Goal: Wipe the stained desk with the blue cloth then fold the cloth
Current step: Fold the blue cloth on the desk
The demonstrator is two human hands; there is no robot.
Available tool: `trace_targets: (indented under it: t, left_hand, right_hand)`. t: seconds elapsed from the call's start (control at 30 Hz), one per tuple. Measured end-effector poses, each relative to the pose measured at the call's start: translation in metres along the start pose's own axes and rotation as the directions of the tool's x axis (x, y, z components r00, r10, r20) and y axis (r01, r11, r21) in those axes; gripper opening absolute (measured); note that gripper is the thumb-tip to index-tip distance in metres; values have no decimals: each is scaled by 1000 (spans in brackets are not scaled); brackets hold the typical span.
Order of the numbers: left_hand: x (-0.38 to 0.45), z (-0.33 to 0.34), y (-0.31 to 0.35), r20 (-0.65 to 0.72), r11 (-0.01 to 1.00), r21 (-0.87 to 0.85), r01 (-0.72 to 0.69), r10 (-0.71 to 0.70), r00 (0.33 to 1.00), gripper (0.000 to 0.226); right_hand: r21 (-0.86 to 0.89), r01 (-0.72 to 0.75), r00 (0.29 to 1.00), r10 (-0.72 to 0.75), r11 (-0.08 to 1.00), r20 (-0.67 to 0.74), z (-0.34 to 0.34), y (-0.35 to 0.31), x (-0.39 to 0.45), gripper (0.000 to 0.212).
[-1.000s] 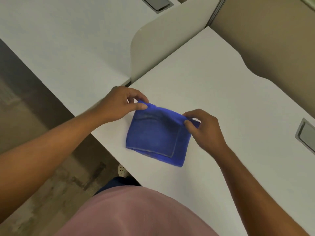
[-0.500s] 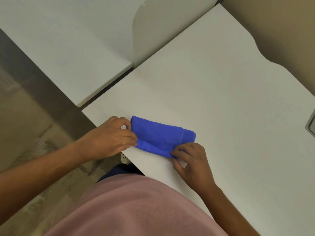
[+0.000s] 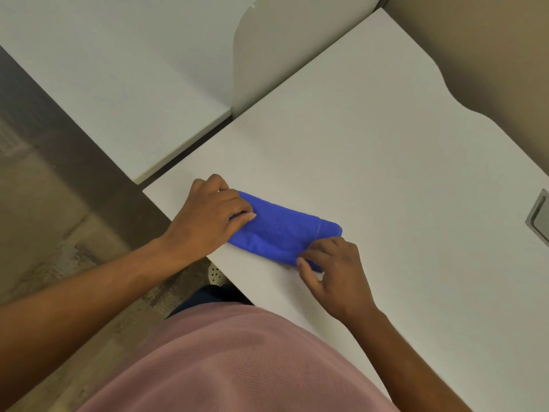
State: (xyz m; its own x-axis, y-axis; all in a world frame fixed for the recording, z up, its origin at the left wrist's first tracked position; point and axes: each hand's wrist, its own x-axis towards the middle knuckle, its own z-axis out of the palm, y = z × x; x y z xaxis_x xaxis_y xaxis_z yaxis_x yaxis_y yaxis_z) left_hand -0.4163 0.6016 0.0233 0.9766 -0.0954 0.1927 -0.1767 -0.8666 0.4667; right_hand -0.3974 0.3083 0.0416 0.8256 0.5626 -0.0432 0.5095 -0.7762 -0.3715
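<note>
The blue cloth (image 3: 282, 230) lies folded into a narrow, long strip on the white desk (image 3: 371, 162), close to the desk's near edge and between the 2 hands. The left hand (image 3: 211, 215) rests palm down on the strip's left end, its fingers (image 3: 242, 217) held together and laid flat over the fabric, pressing it onto the desk; the thumb curls behind the cloth's far corner. The right hand (image 3: 332, 266) sits at the strip's right end on the near side, its fingers bent and their tips touching the near edge of the cloth; a small blue corner shows under the thumb and first finger, which seem to nip it, though the grip itself is partly hidden.

Past the left hand's knuckles a rounded white divider panel (image 3: 267, 55) stands upright between this desk and a second white desk (image 3: 104, 69) further left. Well beyond the right hand, at the picture's right edge, a grey cable hatch (image 3: 539, 215) is set in the desktop. Below the wrists, a pink shirt (image 3: 237, 361) fills the foreground, and brown flooring (image 3: 44, 203) shows under the left forearm.
</note>
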Motion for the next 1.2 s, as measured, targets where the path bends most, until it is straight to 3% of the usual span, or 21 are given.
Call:
trace_targets:
  t: [0.13, 0.27, 0.37, 0.47, 0.6, 0.7, 0.77, 0.83, 0.93, 1.07, 1.2]
  left_hand:
    - [10, 5, 0, -33, 997, 70, -39, 41, 999, 15]
    - [11, 11, -7, 65, 959, 133, -249, 242, 968, 30]
    - [11, 11, -12, 165, 953, 141, -268, 244, 955, 43]
    - [12, 10, -16, 217, 991, 63, -121, 105, 971, 50]
    - [25, 9, -23, 333, 989, -46, 139, -116, 936, 76]
    - [40, 4, -26, 459, 958, -93, 270, -200, 866, 53]
    - [50, 0, -24, 546, 915, -187, 358, -206, 812, 31]
    - [61, -1, -19, 595, 820, -342, 459, -190, 781, 19]
    - [80, 3, 0, 625, 612, -554, 564, -142, 767, 17]
    - [108, 20, 40, 632, 401, -674, 620, -122, 765, 22]
    - [139, 44, 88, 651, 341, -683, 646, -119, 750, 28]
  right_hand:
    - [-34, 66, 988, -70, 997, -136, 1, -4, 26, 32]
    - [-45, 120, 979, -110, 992, 173, 15, -4, 43, 56]
    - [-85, 123, 948, -92, 989, 304, 26, 1, 41, 59]
    - [-47, 92, 947, -73, 995, 313, 29, 1, 40, 61]
    - [124, -81, 977, 54, 989, 208, 14, -1, 50, 71]
    - [32, -140, 959, 128, 990, 255, -5, 12, 65, 77]
    - [87, -218, 915, 172, 972, 366, -19, 25, 74, 60]
    - [279, -365, 862, 210, 888, 462, -32, 39, 77, 33]
    - [532, -499, 840, 229, 685, 492, -50, 65, 68, 19]
    - [724, -564, 824, 329, 399, 460, -72, 104, 35, 29]
    - [865, -501, 802, 400, 44, 444, -82, 145, -6, 41]
